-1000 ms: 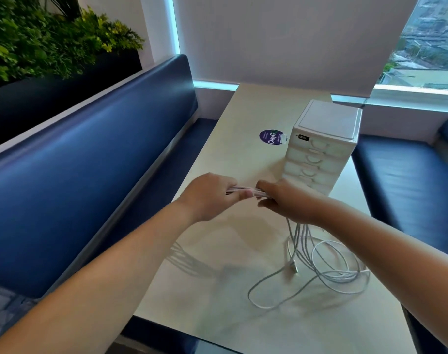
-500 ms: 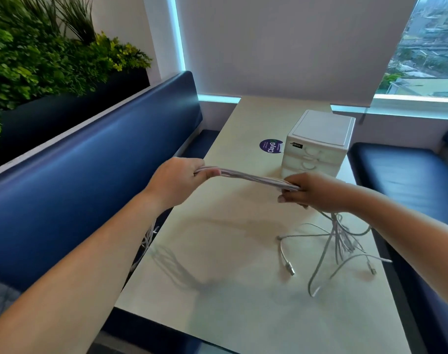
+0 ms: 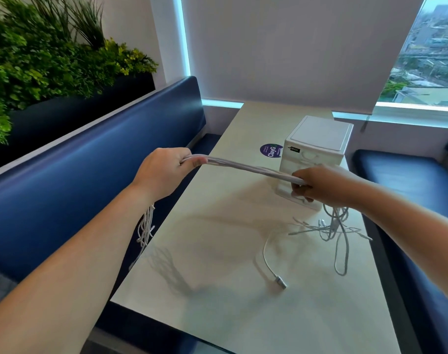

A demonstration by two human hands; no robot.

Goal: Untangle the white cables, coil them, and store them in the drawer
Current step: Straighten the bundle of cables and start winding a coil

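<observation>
Both hands, left hand [image 3: 164, 172] and right hand [image 3: 325, 186], are gripping the cables [image 3: 245, 167], stretching them taut above the surface [image 3: 217, 290] to straighten tangles.

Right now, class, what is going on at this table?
A person's left hand and right hand grip a bundle of white cables, stretched between them above the table. Loose ends hang below each hand; those on the right lie tangled on the table by the white drawer unit. Nothing is coiled or stored yet.
</observation>
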